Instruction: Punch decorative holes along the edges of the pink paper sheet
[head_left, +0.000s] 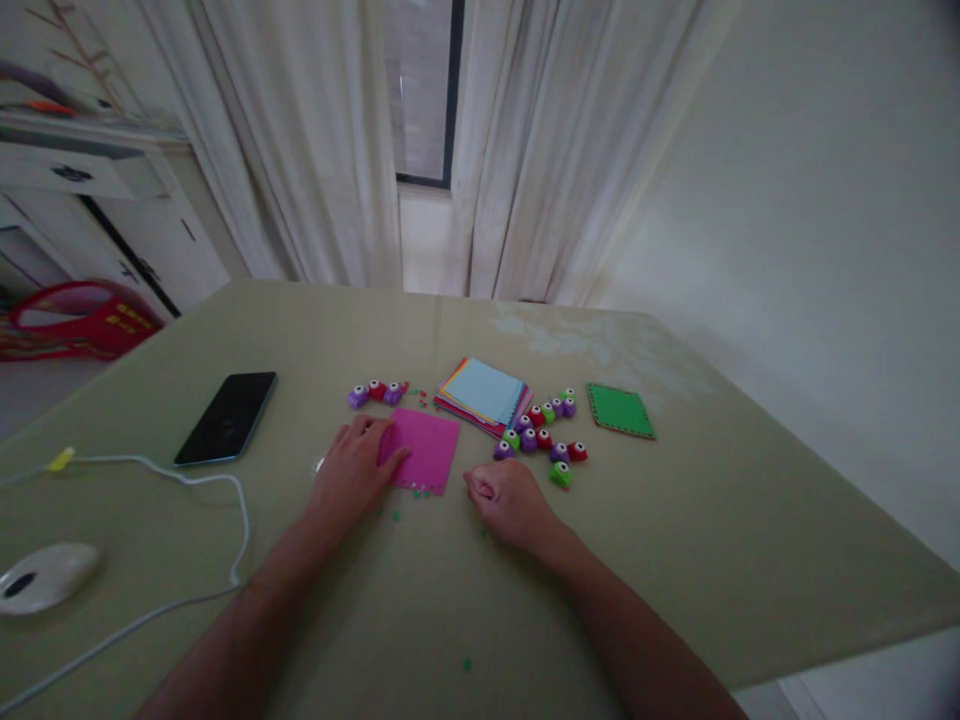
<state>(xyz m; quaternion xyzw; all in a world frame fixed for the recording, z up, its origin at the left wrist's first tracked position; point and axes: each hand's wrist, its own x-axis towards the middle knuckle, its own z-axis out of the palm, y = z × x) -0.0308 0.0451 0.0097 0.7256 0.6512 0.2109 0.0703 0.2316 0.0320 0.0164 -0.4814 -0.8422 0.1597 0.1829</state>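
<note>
A pink square sheet point(424, 448) lies on the table in front of me, with a row of small marks along its near edge. My left hand point(358, 462) rests on its left side, fingers curled at the edge and thumb on top, holding it down. Just right of the sheet, apart from it, my right hand point(510, 498) is closed in a fist; whatever it may hold is hidden. Tiny green bits point(421, 493) lie by the sheet's near edge. Beyond the right hand sits a cluster of small purple, red and green pieces with eye-like tops point(544, 438).
A stack of coloured square sheets point(484, 390) lies behind the pink one. Further right is a green square with a notched border point(621, 410). More eye-topped pieces point(376, 391) sit behind my left hand. At left are a phone point(227, 418), white cable point(241, 510) and white mouse point(49, 577).
</note>
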